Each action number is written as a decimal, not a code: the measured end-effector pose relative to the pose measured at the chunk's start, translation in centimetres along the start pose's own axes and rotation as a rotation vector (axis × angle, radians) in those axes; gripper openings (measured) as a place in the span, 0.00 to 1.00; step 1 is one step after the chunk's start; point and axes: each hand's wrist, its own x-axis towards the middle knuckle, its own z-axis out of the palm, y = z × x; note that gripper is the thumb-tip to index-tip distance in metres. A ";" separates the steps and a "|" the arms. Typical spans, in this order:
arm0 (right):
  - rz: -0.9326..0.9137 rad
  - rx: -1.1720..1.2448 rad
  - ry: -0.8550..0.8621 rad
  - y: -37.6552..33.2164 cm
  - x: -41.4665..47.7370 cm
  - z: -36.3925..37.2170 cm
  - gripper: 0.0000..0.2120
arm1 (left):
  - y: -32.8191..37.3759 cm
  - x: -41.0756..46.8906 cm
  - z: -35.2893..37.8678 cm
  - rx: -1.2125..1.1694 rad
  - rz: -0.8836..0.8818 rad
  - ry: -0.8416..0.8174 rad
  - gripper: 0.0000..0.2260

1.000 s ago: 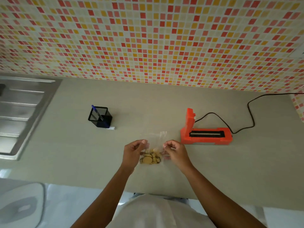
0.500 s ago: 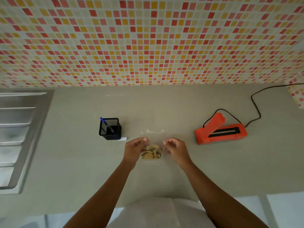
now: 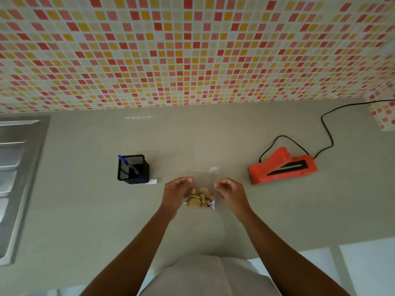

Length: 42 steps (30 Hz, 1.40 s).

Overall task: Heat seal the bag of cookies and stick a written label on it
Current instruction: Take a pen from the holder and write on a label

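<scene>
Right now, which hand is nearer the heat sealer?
The right hand, pinching the right edge of the cookie bag; the left hand holds the other edge, nearer the pen holder.

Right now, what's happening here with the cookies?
A person's left hand and right hand pinch the top sides of a clear bag of cookies over the counter. The orange heat sealer sits open to the right, bag not in it yet. A pen stands in a black holder, a white slip beside it.

Bag front-centre; cup w/ pen to its left on counter, label just right of cup; sealer right, sink far left.
</scene>
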 end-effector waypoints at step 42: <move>-0.192 0.062 -0.251 -13.1 -5.3 15.5 0.04 | 11.7 -1.3 -16.9 0.888 0.427 0.458 0.16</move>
